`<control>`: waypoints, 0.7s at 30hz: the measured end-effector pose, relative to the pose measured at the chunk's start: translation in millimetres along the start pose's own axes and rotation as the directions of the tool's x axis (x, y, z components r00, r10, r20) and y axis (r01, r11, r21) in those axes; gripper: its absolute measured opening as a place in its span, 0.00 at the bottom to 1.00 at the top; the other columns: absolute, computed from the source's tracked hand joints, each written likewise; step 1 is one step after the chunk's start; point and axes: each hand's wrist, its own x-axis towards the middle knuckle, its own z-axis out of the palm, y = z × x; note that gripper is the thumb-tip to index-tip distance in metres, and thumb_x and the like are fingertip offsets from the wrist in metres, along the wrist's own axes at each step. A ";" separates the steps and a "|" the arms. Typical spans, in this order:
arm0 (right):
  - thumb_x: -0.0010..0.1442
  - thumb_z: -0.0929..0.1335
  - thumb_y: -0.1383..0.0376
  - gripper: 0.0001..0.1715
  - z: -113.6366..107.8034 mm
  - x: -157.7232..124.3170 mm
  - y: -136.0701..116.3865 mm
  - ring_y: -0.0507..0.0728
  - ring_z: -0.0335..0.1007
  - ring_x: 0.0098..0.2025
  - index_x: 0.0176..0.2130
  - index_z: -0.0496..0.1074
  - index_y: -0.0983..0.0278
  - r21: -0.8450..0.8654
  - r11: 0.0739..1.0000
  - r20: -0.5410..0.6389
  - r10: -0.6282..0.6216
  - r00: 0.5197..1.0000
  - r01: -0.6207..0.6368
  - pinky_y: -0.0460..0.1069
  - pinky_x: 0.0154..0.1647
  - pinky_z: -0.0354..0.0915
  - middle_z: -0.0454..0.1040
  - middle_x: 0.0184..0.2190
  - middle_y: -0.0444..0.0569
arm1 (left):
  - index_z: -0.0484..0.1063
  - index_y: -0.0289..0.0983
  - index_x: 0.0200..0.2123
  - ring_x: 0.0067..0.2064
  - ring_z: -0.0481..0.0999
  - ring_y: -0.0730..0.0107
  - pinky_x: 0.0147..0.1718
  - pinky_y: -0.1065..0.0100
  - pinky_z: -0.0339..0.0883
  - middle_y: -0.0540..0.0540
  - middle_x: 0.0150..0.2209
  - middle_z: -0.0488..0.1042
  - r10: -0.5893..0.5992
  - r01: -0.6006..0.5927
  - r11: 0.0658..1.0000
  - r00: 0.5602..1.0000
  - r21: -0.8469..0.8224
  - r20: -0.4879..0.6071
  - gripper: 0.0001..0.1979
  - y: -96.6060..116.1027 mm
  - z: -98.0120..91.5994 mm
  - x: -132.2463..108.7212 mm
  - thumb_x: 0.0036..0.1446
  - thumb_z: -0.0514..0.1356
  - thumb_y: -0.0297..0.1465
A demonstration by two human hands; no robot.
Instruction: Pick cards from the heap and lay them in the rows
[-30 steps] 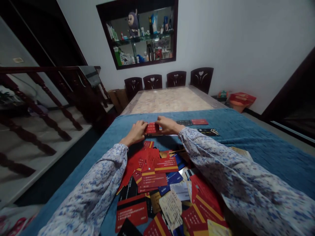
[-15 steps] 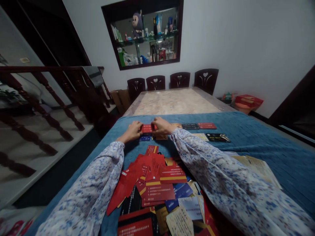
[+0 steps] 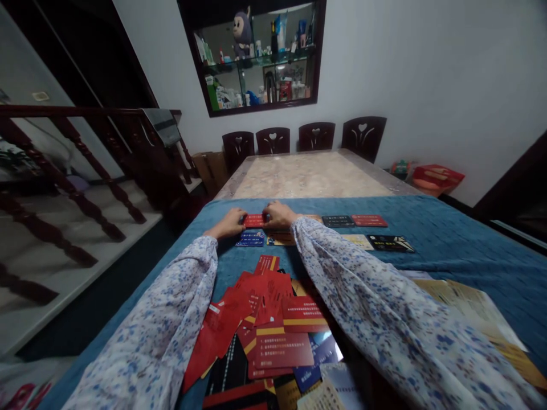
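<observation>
Red card (image 3: 254, 221) is held at opposite ends by left hand (image 3: 231, 223) and right hand (image 3: 279, 216), near a blue card (image 3: 250, 239).

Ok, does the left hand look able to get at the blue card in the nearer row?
Probably yes: the blue card lies uncovered on the cloth, close to the left hand, with nothing visibly in the way, though that hand is at a red card and may need freeing first.
</observation>
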 end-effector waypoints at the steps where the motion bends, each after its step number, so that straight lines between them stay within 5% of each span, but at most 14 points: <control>1: 0.60 0.72 0.52 0.24 -0.2 1.2 0.0 0.68 0.68 0.58 0.50 0.80 0.64 -0.003 1.000 0.009 0.000 1.000 0.001 0.52 0.47 0.66 0.75 0.56 0.61 | 0.77 0.36 0.48 0.56 0.74 0.50 0.59 0.55 0.68 0.39 0.52 0.77 0.002 -0.002 1.000 1.000 0.003 0.008 0.22 -1.3 0.8 1.7 0.47 0.64 0.26; 21: 0.65 0.69 0.52 0.23 1.8 9.2 4.6 0.66 0.68 0.58 0.52 0.79 0.62 -0.042 0.997 0.106 -0.061 0.992 0.066 0.50 0.45 0.64 0.76 0.57 0.57 | 0.78 0.35 0.39 0.46 0.76 0.58 0.50 0.63 0.70 0.41 0.46 0.77 -0.011 0.011 1.000 0.990 0.002 0.137 0.13 -8.5 0.0 13.4 0.47 0.62 0.28</control>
